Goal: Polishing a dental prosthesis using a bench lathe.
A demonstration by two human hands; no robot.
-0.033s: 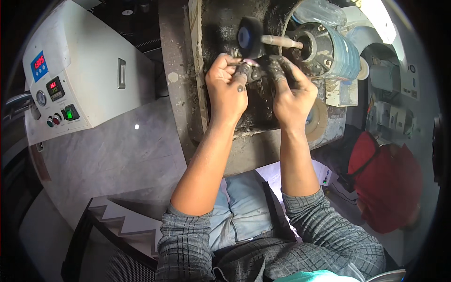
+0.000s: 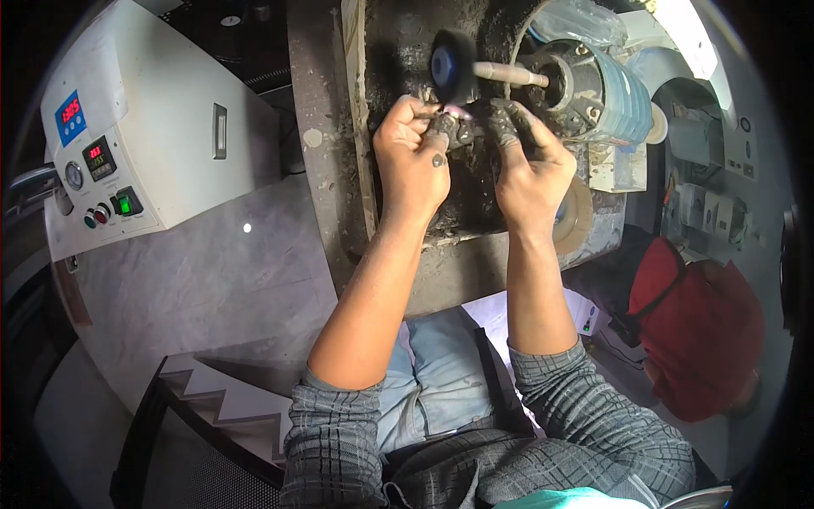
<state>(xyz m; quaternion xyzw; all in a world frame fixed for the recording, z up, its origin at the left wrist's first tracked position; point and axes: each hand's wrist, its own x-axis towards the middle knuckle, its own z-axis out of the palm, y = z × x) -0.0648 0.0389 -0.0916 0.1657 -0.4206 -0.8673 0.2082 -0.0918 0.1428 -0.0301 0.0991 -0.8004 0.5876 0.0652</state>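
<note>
My left hand [image 2: 411, 161] and my right hand [image 2: 532, 165] meet over a grimy work trough [image 2: 326, 170]. Both pinch a small dark metal piece [image 2: 459, 129] between blackened fingertips. The piece sits just under a black buffing wheel [image 2: 452, 66] and seems to touch its lower edge. The wheel is mounted on a tapered spindle [image 2: 507, 75] that sticks out of a motor [image 2: 593, 89] wrapped in clear plastic. How the piece is shaped is hidden by my fingers.
A white control box [image 2: 153, 110] with digital displays, a gauge and coloured buttons stands at the left on a grey stone top [image 2: 212, 271]. A tan disc [image 2: 578, 216] lies by my right wrist. A red bag [image 2: 704, 331] sits lower right.
</note>
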